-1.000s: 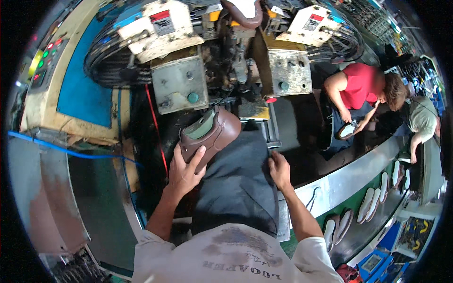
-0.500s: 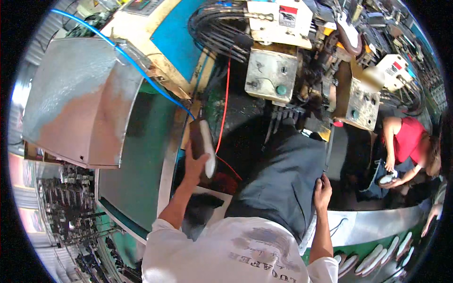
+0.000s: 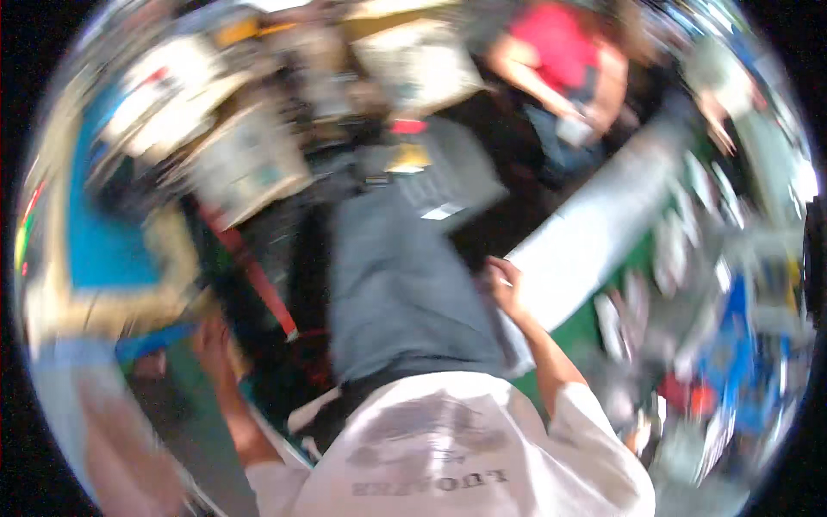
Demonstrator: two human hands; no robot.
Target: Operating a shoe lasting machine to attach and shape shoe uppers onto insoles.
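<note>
Motion blurs the whole picture. My left hand (image 3: 211,340) is low on the left, beside the cream-framed blue panel (image 3: 116,207) of a machine and the green belt surface below it. Its fingers are smeared, and no shoe can be made out in it. My right hand (image 3: 504,280) hovers at the near end of a pale metal conveyor edge (image 3: 568,250), right of my dark trousers (image 3: 405,284). Its fingers look partly bent, but blur hides whether anything is in them. Several white-soled shoes (image 3: 612,327) lie on the green belt beyond that edge.
Ahead stand machine boxes (image 3: 245,164) with hoses and a red strap-like strip (image 3: 254,276) hanging down. A co-worker in a red top (image 3: 556,47) sits at the far right, holding a pale object (image 3: 573,131). Another person's arm (image 3: 715,125) reaches in beyond the conveyor.
The view has swung to the right, bringing the conveyor of shoes nearer the middle. The brown, white-soled shoe that was in my left hand no longer shows there.
</note>
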